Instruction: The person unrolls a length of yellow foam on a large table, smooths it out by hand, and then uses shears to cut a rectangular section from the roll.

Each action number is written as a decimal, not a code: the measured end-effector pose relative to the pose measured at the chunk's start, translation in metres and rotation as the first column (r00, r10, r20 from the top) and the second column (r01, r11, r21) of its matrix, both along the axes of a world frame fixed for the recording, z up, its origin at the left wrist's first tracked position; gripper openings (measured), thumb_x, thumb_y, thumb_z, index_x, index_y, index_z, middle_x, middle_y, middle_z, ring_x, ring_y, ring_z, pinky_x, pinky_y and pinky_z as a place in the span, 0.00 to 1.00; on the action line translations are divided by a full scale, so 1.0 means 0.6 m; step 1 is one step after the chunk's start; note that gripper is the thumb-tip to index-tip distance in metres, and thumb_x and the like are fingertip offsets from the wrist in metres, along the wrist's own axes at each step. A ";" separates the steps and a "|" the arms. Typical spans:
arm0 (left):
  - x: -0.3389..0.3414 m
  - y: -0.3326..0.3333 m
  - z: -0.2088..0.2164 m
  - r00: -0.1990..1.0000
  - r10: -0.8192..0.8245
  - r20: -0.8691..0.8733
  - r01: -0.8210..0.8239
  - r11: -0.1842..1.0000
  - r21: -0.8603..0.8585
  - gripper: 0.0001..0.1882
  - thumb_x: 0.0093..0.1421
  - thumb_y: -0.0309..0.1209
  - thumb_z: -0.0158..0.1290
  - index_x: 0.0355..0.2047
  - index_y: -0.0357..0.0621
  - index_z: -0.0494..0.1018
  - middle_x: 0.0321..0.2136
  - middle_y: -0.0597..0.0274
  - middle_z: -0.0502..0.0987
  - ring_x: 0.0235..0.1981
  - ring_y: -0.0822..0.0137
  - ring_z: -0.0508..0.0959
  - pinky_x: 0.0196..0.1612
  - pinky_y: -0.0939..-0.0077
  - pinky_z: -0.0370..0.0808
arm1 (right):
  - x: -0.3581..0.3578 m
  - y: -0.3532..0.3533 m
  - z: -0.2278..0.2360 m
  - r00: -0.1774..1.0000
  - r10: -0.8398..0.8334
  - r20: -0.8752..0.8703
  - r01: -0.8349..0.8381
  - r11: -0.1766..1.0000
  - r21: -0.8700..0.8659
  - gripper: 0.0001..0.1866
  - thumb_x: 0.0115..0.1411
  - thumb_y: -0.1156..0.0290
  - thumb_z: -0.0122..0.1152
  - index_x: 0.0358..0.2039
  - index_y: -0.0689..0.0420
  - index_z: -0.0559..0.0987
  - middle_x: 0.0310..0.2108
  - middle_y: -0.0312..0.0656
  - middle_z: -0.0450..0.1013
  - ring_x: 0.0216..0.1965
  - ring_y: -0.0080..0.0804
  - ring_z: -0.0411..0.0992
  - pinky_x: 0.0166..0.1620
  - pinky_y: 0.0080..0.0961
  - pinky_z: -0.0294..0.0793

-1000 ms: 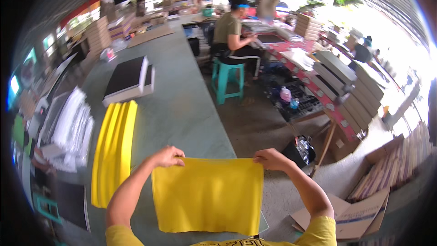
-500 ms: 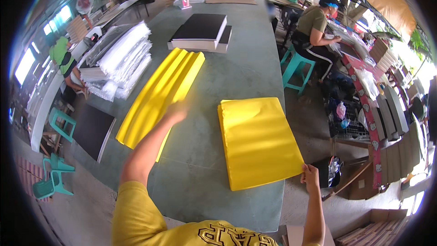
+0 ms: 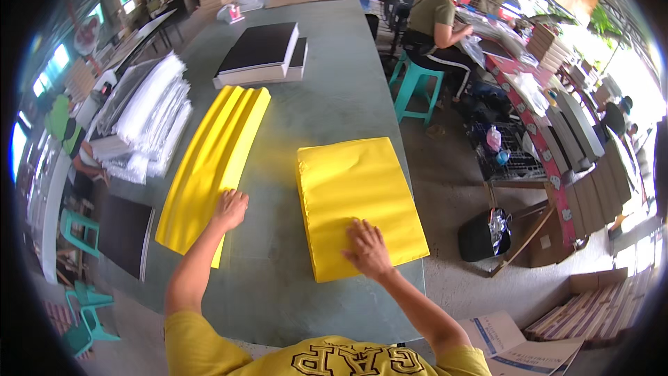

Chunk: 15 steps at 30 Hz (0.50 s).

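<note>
On the grey-green table lies a long bundle of wavy yellow sheets (image 3: 209,160), left of centre. My left hand (image 3: 231,209) rests at its right edge with the fingers curled; whether they pinch a sheet is hidden. To the right lies a flat, thick stack of yellow sheets (image 3: 355,188), its near right corner reaching past the table's edge. My right hand (image 3: 367,247) is spread on top of this stack near its front edge, fingers apart, holding nothing.
Black-covered stacks (image 3: 257,52) sit farther back on the table (image 3: 334,83). Plastic-wrapped bundles (image 3: 149,111) stand at the left, near a black-covered pile (image 3: 125,237). A person (image 3: 435,28) sits on a green stool (image 3: 417,87) at the right, beyond a black bin (image 3: 483,237).
My right hand has moved from the stack's near right corner onto its top, opening out. My left hand has come nearer along the wavy sheets' right edge. The whole view has shifted.
</note>
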State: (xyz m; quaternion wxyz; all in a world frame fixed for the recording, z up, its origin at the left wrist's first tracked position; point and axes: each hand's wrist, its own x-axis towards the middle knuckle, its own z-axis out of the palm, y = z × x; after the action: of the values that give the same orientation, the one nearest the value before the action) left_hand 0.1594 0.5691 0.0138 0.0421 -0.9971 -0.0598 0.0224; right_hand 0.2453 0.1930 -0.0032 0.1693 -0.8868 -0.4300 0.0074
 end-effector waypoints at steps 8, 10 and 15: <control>-0.060 0.066 0.027 0.982 0.135 0.132 -0.119 0.985 -0.123 0.04 0.51 0.21 0.45 0.26 0.44 0.64 0.26 0.58 0.71 0.34 0.59 0.70 0.39 0.64 0.60 | -0.054 0.046 -0.020 0.984 -0.167 -0.059 0.157 0.977 -0.146 0.36 0.58 0.44 0.35 0.60 0.54 0.49 0.63 0.42 0.39 0.64 0.42 0.34 0.62 0.44 0.32; -0.050 0.072 0.055 0.940 0.240 0.240 -0.190 0.958 -0.213 0.05 0.50 0.20 0.44 0.26 0.44 0.63 0.26 0.57 0.71 0.31 0.57 0.71 0.37 0.61 0.61 | -0.062 0.053 -0.016 0.977 -0.200 -0.073 0.188 0.972 -0.143 0.36 0.58 0.44 0.35 0.60 0.54 0.49 0.63 0.43 0.39 0.64 0.43 0.34 0.62 0.46 0.32; 0.038 0.010 0.106 0.788 0.448 0.424 0.032 0.657 -0.753 0.02 0.61 0.27 0.38 0.32 0.44 0.60 0.20 0.61 0.65 0.19 0.69 0.67 0.23 0.74 0.65 | -0.071 0.068 -0.019 0.970 -0.236 -0.065 0.227 0.967 -0.113 0.37 0.57 0.44 0.37 0.60 0.56 0.50 0.63 0.44 0.39 0.63 0.46 0.34 0.61 0.48 0.32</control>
State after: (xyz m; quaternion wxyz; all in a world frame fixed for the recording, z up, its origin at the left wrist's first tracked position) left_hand 0.1821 0.5754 0.0775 -0.3795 -0.8721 -0.1761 -0.2537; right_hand 0.2029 0.2338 -0.0146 0.1391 -0.9376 -0.3156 0.0448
